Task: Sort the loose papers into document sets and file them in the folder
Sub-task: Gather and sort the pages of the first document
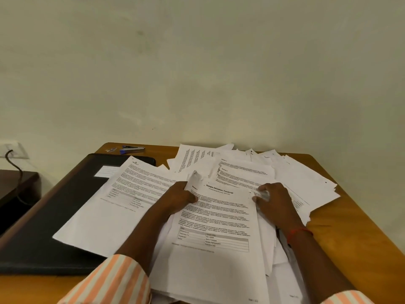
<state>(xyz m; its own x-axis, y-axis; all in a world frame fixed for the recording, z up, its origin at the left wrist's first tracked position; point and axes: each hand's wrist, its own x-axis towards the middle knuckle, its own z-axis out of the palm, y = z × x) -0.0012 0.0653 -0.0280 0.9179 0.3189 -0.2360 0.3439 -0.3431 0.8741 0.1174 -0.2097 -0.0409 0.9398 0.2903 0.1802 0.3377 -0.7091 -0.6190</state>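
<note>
- Pale cream wall (197, 62) behind a wooden table (350, 227); wall socket (13, 150) with a dark cable at far left, dark side table (15, 185) below it.
- Black folder (54, 216) lies closed and flat on the table's left part, white label on its cover.
- Loose papers (295, 176) are fanned in an untidy overlapping pile across the table's middle and right, reaching the back edge.
- One printed sheet (109, 205) lies partly across the folder's right side.
- Transcript sheet (219, 227), headed "Sample Education Transcript", sits on top of the pile, nearest the person; its top left corner is curled up.
- Left hand (178, 197) grips the transcript sheet's upper left edge, thumb on the printed face, fingers curled under.
- Right hand (274, 200) pinches the same sheet's upper right edge, fingers curled, thumb at the corner; paper there is blurred.
- Red thread (300, 232) on the right wrist; orange-and-white striped sleeve (114, 281) on the left arm.
- Stapler (132, 149) at the back left of the table, small staple strip (111, 149) just beside it.
</note>
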